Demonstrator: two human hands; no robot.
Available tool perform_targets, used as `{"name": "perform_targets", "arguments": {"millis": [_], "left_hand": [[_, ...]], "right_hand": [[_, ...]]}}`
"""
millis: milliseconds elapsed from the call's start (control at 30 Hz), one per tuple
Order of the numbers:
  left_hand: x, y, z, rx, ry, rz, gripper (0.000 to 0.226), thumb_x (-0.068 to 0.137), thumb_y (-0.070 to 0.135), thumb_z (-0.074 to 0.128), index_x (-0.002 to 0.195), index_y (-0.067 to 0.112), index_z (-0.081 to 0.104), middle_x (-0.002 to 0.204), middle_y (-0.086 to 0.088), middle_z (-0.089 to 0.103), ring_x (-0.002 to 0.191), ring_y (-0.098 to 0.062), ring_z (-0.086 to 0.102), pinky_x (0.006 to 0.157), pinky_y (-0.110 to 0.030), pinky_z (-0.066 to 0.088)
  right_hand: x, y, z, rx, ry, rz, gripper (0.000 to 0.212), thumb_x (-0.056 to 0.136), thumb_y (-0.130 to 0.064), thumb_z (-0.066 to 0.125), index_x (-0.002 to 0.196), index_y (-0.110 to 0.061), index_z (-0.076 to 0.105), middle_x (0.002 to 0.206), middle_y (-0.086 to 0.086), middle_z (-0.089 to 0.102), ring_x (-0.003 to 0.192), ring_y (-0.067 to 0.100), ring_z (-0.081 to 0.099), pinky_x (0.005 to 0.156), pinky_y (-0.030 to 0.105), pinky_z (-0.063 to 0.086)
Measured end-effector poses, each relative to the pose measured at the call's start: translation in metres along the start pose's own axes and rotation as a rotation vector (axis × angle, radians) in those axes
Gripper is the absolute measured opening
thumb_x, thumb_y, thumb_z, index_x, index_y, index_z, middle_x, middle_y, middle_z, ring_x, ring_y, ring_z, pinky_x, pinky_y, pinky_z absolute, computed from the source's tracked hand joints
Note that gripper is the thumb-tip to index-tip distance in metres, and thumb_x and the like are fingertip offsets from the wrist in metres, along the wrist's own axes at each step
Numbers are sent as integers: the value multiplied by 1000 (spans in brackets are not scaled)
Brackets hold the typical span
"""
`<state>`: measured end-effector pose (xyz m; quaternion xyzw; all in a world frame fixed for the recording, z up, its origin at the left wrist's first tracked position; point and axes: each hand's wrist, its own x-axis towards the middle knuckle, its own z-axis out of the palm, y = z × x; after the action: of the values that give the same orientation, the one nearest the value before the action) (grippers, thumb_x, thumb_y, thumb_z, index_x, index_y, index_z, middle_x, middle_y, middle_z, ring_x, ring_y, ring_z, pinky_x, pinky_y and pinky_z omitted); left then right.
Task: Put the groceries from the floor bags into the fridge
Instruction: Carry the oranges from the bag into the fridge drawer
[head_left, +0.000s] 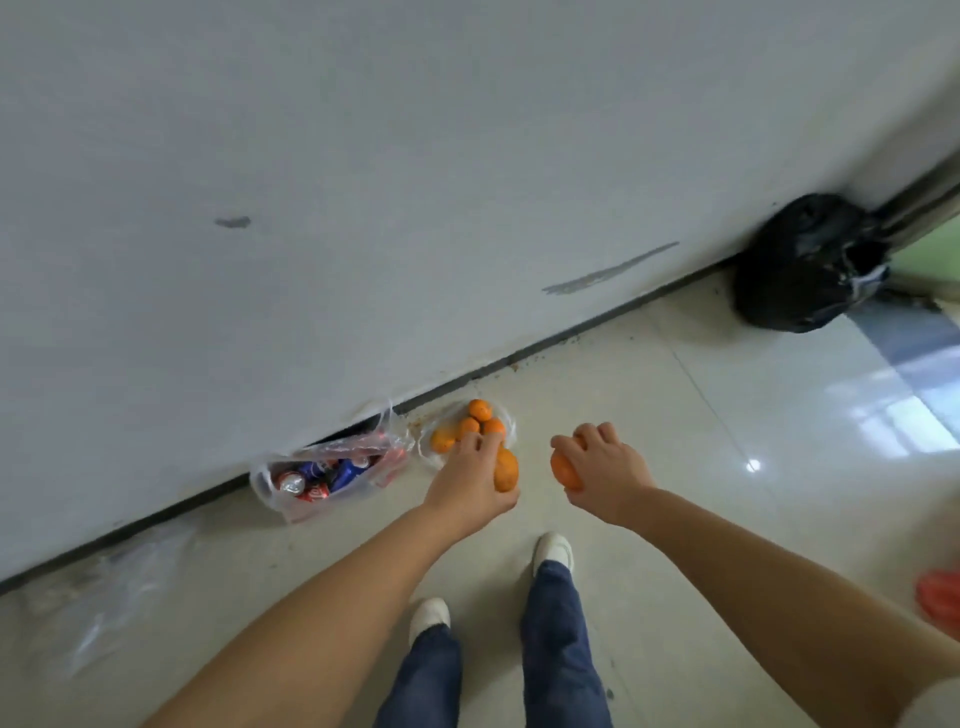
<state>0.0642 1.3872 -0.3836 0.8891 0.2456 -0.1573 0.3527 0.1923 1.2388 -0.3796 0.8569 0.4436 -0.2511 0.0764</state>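
A: How did the fruit look?

B: Each hand gripped 1 orange above the tiled floor. The left hand curled round a duller, brownish orange; the right hand wrapped a brighter orange.

A: And the rest?

B: 4 more oranges lay in a clear bag on the floor by the wall, partly hidden behind the left fingers, so there may have been others. Beside it, a second clear bag held red and blue cans; they overlapped, and I could not count them.

A: Anything unclear?

B: 1 black bag sat in the corner, its contents unseen. 1 red thing was cut off at the right edge. A crumpled clear plastic lay blurred at the left.
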Motion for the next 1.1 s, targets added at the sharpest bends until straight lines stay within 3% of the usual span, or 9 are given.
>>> {"name": "perform_targets", "arguments": {"millis": [200,367,533,733,900,1100], "left_hand": [[-60,54,-32,174,-105,226,62,76,37,67,128,19,39,129,-5,40,115,-25,47,94,-37,45],[-99,132,-13,352,-186,498,58,78,38,67,126,19,40,125,-6,43,114,-26,46,94,-37,44],[-187,242,68,282,-262,741,61,77,40,70,127,22,40,125,-1,43,113,-21,47,94,-35,47],[-341,346,201,283,-417,992,61,75,38,72,125,20,42,122,-3,45,108,-22,50,91,-36,49],[-493,409,299,320,-561,1120,61,76,34,69,127,16,40,121,-8,44,109,-28,50,91,-40,48],[-627,509,358,126,-672,1197,64,76,39,72,125,12,41,121,-13,51,105,-27,56,89,-36,49]], "right_hand": [[-131,-12,-11,185,153,307,61,84,-36,59,138,-30,31,136,5,40,123,28,36,88,36,47],[-259,-18,12,348,281,604,61,83,-38,59,137,-31,32,135,2,38,124,27,33,81,35,47],[-413,-3,61,518,418,954,64,80,-39,61,138,-30,35,133,3,43,121,26,36,93,35,43],[-625,-12,131,538,554,1245,65,78,-37,64,137,-26,39,128,5,45,116,26,39,95,34,40],[-807,-45,175,495,645,1455,63,80,-39,63,136,-28,38,129,3,44,115,24,38,96,32,38],[-972,-55,185,426,822,1700,70,79,-44,66,139,-27,35,133,2,43,123,25,39,94,36,44]]}}
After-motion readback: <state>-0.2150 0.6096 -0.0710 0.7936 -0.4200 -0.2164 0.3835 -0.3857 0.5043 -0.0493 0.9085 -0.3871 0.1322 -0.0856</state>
